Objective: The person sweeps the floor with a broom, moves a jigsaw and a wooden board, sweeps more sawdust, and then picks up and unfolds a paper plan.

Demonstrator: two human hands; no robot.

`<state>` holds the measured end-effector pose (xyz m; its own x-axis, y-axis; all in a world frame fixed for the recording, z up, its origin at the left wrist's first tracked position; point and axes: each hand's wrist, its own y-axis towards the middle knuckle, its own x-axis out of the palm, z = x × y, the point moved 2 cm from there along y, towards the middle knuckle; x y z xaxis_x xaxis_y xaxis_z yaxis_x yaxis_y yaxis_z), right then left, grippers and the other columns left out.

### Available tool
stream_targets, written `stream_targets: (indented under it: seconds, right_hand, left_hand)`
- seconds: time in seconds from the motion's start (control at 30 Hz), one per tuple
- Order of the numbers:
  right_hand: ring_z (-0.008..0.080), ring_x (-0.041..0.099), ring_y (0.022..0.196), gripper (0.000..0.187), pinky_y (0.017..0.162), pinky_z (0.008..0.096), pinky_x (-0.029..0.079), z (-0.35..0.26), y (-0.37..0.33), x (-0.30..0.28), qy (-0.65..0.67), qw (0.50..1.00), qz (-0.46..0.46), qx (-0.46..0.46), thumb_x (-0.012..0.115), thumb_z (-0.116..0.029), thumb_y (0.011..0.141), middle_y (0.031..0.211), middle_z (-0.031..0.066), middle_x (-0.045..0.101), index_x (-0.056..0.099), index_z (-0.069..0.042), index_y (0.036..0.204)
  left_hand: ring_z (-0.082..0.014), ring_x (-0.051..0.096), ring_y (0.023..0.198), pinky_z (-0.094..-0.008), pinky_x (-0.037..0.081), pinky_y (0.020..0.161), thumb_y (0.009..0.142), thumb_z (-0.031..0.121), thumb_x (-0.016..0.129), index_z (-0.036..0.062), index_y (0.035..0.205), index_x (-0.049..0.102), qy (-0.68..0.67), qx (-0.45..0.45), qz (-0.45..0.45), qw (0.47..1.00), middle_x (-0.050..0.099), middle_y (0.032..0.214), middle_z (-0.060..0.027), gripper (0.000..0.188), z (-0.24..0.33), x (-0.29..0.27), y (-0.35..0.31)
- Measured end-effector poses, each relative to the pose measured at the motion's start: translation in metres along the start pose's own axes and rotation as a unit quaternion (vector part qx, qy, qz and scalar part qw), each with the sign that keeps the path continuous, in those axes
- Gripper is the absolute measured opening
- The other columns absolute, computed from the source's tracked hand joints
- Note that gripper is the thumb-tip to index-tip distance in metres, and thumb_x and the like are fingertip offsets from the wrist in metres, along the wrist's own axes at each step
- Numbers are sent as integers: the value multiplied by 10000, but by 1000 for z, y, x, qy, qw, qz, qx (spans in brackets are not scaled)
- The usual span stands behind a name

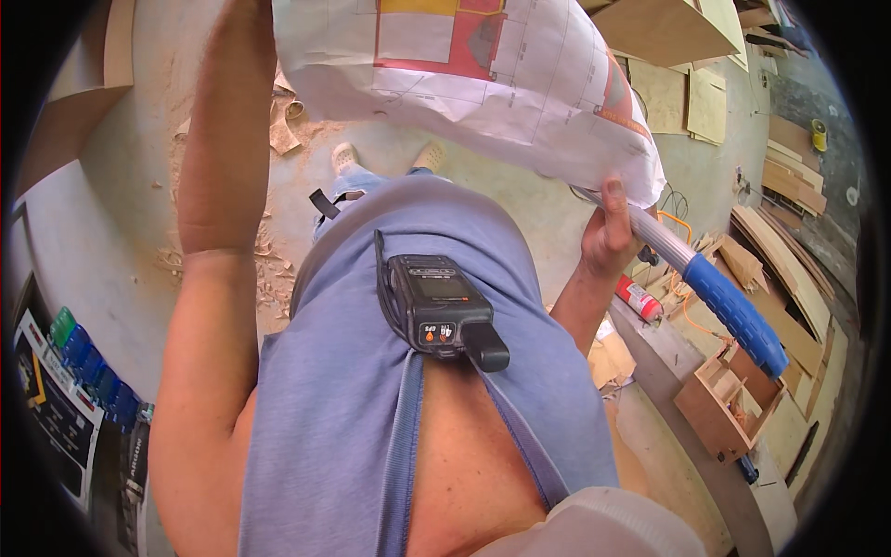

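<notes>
A large white sheet with a printed plan [436, 97], marked in red and yellow, spreads across the top of the view. At its lower right corner my right hand [608, 237] is closed, thumb pressed on the paper. The same hand holds a hammer-like tool [733, 297] with a grey metal shaft and a ribbed blue grip. Its grip points down and right; the sheet hides its other end. My left forearm [223, 176] reaches up beside the sheet's left edge, and the left hand lies beyond the top of the picture.
Wood shavings [278, 121] lie on the floor near my feet. At the right are an open wooden box [729, 399], a red cylinder [639, 299], orange cord and stacked boards [780, 269]. A black device [436, 302] hangs on my chest. Blue containers [93, 371] stand at left.
</notes>
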<state>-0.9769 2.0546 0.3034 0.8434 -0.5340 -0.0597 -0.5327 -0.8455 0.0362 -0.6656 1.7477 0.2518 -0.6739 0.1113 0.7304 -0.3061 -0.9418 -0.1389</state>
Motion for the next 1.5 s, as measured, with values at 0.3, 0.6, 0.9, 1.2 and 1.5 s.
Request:
stream_targets:
  seconds: [0.3,0.6,0.9,1.2,1.5]
  right_hand:
    - [220,592,1209,488,1101,384,418,6,14,-6,41,997,66,-18,675,-40,907,1291,127,627,537,59,1364]
    - [184,611,1104,522,1034,348,449,5,45,-17,73,997,2,31,675,-7,820,1182,86,637,538,37,1322]
    - [152,659,897,354,860,292,503,9,66,-26,65,990,-126,-2,656,-41,771,979,84,728,713,40,1111]
    - [161,666,885,286,856,294,504,7,92,-73,111,982,-149,-12,675,-37,723,929,67,723,739,12,997]
    - [183,667,925,349,925,313,487,21,75,-109,127,992,-26,-2,668,-33,745,981,92,728,712,54,1080]
  left_hand:
    - [-239,586,1271,-430,501,1055,992,472,631,68,1554,378,-131,-166,-70,975,545,1475,-107,737,-82,-37,-98]
    - [-288,597,1240,-438,493,1075,1029,355,600,70,1519,407,42,-113,111,987,615,1341,-165,599,-74,-91,-66]
    - [-340,458,1414,-481,326,1198,967,578,618,61,1596,292,339,63,-110,932,449,1543,-227,877,-43,7,-25]
    - [-324,228,1546,-490,168,1248,813,743,692,87,1641,-13,315,-249,-123,908,260,1661,-212,1270,-188,2,-28]
    - [-273,564,1169,-479,432,1081,846,569,775,65,1623,152,169,-341,-243,892,651,1192,-102,1117,-243,38,-46]
